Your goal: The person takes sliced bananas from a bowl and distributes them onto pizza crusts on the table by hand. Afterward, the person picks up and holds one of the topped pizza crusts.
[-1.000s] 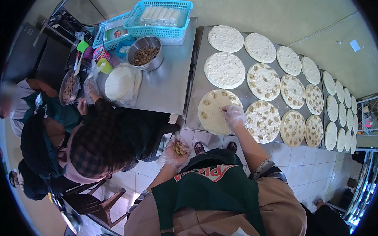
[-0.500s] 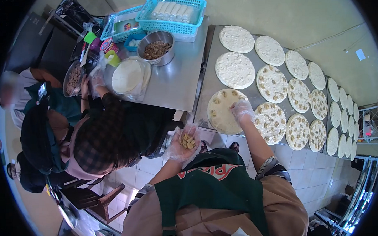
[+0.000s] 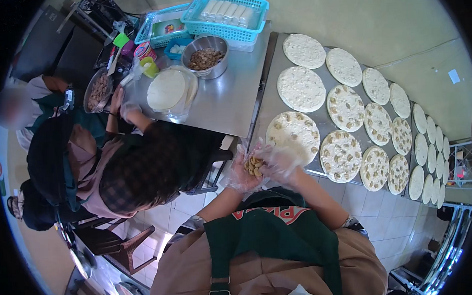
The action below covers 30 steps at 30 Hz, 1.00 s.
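Observation:
Cupped below the table edge, my left hand (image 3: 242,170) wears a clear plastic glove and holds a small heap of tan topping pieces (image 3: 254,166) in its palm. My right hand (image 3: 282,164), gloved the same way, has its fingers at that heap; motion blurs them, so their grip cannot be made out. Closest to the hands is a pizza base (image 3: 298,135) with a white covering and tan pieces along its upper and left rim. Part of its lower edge is behind my right hand. Beside it lies another pizza base (image 3: 341,157) dotted all over with such pieces.
More pizza bases (image 3: 301,89) lie in rows on the grey table (image 3: 268,102). The steel table (image 3: 226,103) holds a bowl of brown filling (image 3: 206,59), stacked flat rounds (image 3: 167,90) and blue baskets (image 3: 226,25). A co-worker (image 3: 138,171) works at left; a chair (image 3: 130,247) stands behind.
My right hand has come away from the nearest pizza base to the heap in my left palm. My left hand has shifted slightly right. The whole view has moved a little.

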Tool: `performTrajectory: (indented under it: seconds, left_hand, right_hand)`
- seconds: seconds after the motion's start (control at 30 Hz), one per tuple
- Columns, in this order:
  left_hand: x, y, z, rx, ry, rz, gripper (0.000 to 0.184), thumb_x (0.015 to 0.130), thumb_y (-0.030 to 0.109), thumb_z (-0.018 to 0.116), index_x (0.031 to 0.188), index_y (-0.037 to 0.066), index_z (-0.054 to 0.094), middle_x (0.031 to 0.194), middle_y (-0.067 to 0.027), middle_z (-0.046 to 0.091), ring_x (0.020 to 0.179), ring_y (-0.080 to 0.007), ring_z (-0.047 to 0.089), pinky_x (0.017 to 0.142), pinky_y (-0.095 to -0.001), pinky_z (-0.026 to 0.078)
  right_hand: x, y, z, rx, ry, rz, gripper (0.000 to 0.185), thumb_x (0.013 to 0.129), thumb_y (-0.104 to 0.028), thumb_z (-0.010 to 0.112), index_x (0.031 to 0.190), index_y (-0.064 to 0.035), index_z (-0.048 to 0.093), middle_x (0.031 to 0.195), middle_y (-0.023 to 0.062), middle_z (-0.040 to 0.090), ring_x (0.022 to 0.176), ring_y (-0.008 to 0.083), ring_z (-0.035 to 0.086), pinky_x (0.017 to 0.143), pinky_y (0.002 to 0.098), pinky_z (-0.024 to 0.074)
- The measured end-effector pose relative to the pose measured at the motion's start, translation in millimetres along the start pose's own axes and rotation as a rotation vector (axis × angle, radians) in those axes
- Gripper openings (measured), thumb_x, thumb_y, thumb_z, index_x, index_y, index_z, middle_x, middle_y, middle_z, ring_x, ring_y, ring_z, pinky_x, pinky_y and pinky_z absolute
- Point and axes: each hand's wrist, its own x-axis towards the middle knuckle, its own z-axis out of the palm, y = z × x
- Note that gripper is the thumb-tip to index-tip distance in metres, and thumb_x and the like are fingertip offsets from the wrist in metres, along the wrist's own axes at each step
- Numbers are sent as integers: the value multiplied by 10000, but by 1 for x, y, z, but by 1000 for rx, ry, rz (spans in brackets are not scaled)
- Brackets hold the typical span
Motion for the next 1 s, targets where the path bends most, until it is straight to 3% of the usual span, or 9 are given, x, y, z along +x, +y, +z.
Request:
performTrajectory:
  seconds: [0.1, 0.17, 0.43, 0.53, 0.67, 0.77, 0.83, 0.93, 1.0]
  left_hand:
    - [0, -9, -1, 63, 5, 3, 521, 800, 470, 370, 1189, 123, 387, 1208, -107, 404, 1096, -271, 398, 904, -417, 330]
    - [-3, -13, -3, 88, 26, -5, 490, 813, 421, 373, 1188, 107, 390, 1213, -109, 401, 1089, -276, 407, 913, -418, 320]
    - [1, -20, -25, 50, 231, -45, 379, 818, 316, 374, 1102, 86, 475, 1057, -111, 522, 971, -255, 499, 845, -401, 390]
    - [6, -16, -42, -65, 121, -158, 357, 821, 305, 365, 1052, 69, 501, 968, -86, 560, 863, -231, 548, 748, -364, 450]
    - [7, -20, -36, 2, 41, -200, 336, 824, 280, 351, 1046, 81, 506, 1002, -73, 554, 894, -219, 540, 778, -371, 438]
    - [2, -22, -13, 24, 117, -179, 370, 836, 344, 354, 986, 47, 515, 922, -93, 567, 827, -222, 556, 712, -327, 467]
    - [3, -23, 0, 93, 128, -156, 372, 839, 363, 351, 964, 55, 518, 920, -103, 562, 830, -227, 554, 729, -347, 462]
    - [12, -20, -19, 85, 156, -169, 382, 839, 393, 348, 976, 82, 523, 983, -80, 555, 918, -241, 528, 782, -391, 440]
    - [12, -20, -21, 75, 146, -181, 373, 839, 387, 352, 971, 84, 524, 983, -81, 555, 932, -249, 522, 793, -397, 434]
  right_hand:
    - [-2, -19, 8, -133, -40, 54, 383, 675, -137, 502, 1055, -86, 489, 908, 134, 532, 867, 302, 502, 730, 390, 427]
    - [-10, -7, 29, -187, -45, 16, 410, 750, -166, 406, 1156, -106, 404, 995, 201, 506, 848, 312, 538, 712, 392, 442]
    - [-24, -4, 22, -29, -41, 138, 286, 747, -146, 431, 1020, -100, 500, 892, 162, 547, 755, 326, 547, 659, 393, 445]
    - [-28, -3, 22, 48, 138, 140, 269, 706, -127, 475, 967, -107, 534, 811, 150, 556, 729, 334, 542, 642, 400, 441]
    - [-32, -3, 16, 42, 40, 251, 284, 679, -121, 489, 953, -130, 559, 823, 148, 567, 750, 350, 535, 657, 391, 444]
    - [-37, 2, 11, 278, 97, 329, 261, 705, -112, 513, 959, -108, 571, 857, 132, 583, 751, 285, 559, 661, 333, 455]
    - [-41, 12, 17, 756, 202, 328, 242, 736, -104, 539, 972, -56, 566, 892, 93, 593, 750, 177, 565, 665, 260, 449]
    - [-43, 16, 15, 1082, 211, 450, 223, 753, -103, 556, 954, -7, 561, 865, 52, 590, 755, 100, 535, 665, 218, 435]
    - [-48, 15, 4, 1066, 172, 446, 223, 762, -85, 536, 966, 5, 549, 879, 53, 580, 765, 101, 526, 677, 219, 427]
